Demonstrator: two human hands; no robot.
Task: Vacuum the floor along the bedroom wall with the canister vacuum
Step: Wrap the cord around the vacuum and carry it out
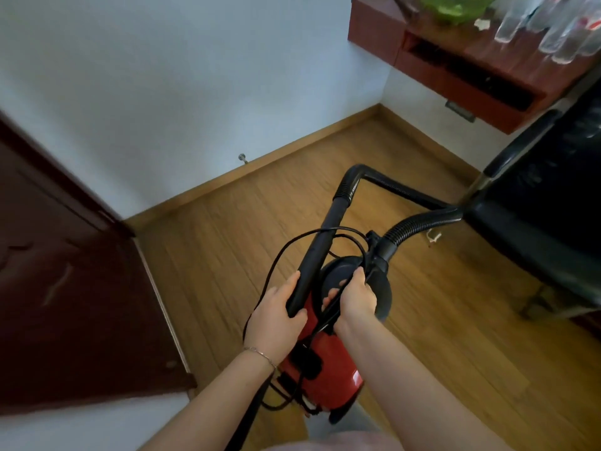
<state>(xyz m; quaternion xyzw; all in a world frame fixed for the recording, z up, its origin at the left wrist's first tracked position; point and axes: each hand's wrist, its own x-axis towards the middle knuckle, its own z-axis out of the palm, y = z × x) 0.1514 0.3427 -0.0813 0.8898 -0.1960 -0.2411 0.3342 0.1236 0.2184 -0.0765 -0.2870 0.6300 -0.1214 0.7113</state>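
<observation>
mopsy: Forearms come up from the bottom edge, closest to the lens, with a thin bracelet (pixel 260 353) on the left wrist. Between them is the red canister vacuum (pixel 325 369), right under the person and well out from the wall. Can't tell if it's actually resting on the floor.

tile_guy: how much room is there to move?

mopsy: decent tbh. Wood floor (pixel 227 239) runs open up to the baseboard (pixel 276 154) under the white wall (pixel 195 76), all the way into the corner. A dark door (pixel 65 288) closes off the left and a black chair (pixel 553 222) crowds the right. A red-brown shelf (pixel 374 30) hangs over that corner. There's also a small door stop (pixel 242 157) poking out just above the baseboard.

tile_guy: and the hands?

mopsy: left hand (pixel 276 312) has its fingers wrapped round the near end of the black wand (pixel 320 252), which slants away toward the wall. right hand (pixel 356 299) is curled tight over the top of the canister, with the power cord (pixel 279 258) caught under the fingers. The cord loops loose over the wand. The ribbed hose (pixel 413 224) leaves the canister's front, swings right to the chair, then doubles back to the wand's far end.

tile_guy: any brand on it?

mopsy: can't make one out on the vacuum. The clear bottles (pixel 553 30) on the shelf have red label bits, too blurred to read.
</observation>
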